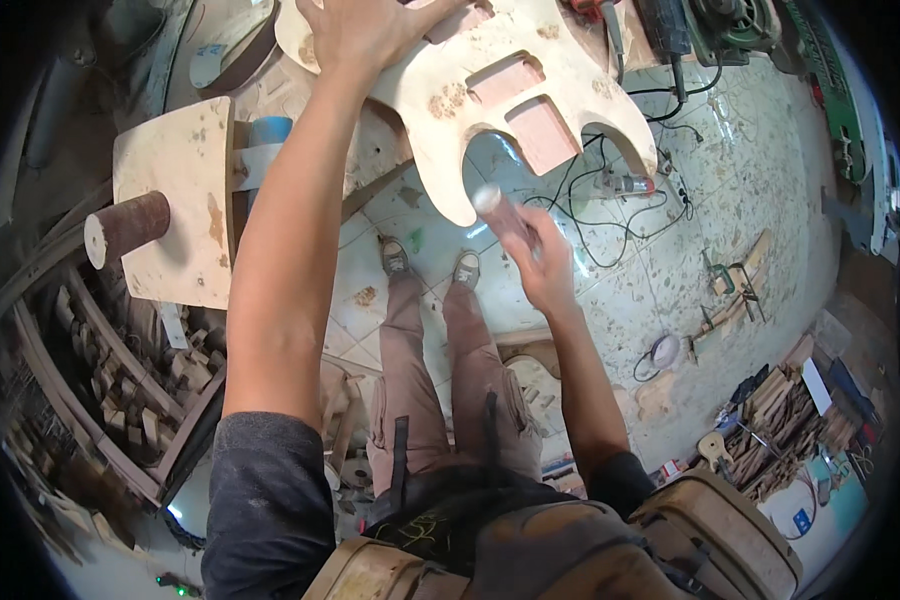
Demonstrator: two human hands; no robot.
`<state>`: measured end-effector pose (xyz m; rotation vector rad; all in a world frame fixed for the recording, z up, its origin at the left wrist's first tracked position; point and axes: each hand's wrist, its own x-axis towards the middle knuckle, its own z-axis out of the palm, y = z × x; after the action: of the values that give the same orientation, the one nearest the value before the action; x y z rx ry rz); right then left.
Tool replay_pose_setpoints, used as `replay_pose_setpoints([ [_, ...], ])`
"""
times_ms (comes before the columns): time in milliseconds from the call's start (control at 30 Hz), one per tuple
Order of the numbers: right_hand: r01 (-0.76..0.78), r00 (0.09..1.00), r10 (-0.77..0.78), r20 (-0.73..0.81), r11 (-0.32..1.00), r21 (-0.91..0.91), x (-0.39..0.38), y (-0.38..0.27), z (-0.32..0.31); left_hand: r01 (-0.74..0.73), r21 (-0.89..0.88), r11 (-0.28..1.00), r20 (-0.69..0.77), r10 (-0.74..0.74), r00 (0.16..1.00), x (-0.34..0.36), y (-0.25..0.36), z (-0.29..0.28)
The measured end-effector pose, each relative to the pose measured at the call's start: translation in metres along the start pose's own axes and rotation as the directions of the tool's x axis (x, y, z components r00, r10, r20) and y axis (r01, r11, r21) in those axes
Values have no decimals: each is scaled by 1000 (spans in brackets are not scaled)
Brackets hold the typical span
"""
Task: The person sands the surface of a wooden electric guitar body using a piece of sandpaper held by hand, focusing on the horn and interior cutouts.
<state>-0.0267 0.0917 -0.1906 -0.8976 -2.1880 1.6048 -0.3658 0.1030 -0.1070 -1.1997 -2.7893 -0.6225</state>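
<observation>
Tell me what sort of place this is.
Probably a woodworking shop, perhaps one making guitars: there's a guitar-shaped wooden body, a dark power tool, and piled wood scraps.

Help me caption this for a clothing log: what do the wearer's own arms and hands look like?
Both the dark grey fabric left sleeve and right sleeve are short, leaving the forearms bare. The left hand and blurred right hand wear no gloves; no watch shows.

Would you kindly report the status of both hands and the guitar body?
Left hand, partly out of frame, on guitar body. Right hand gripping cylindrical block beside one horn; contact unclear. Corded tool on floor below.
</observation>
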Motion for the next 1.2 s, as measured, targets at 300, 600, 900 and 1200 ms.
replay_pose_setpoints([
  [300,214,928,-189,-320,976,45,10,-25,20,-2,28,1000,-12,3,1000,0,-3,6],
  [600,314,871,-369,-324,926,-210,60,-61,39,29,9,1000,35,-30,999,-3,3,4],
  [900,240,872,-321,-370,939,-248,60,-62,48,46,61,997,36,-48,998,0,4,4],
  [1200,181,787,-407,-464,871,-456,66,-65,62,3,46,999,30,-4,1000,0,-6,4],
])
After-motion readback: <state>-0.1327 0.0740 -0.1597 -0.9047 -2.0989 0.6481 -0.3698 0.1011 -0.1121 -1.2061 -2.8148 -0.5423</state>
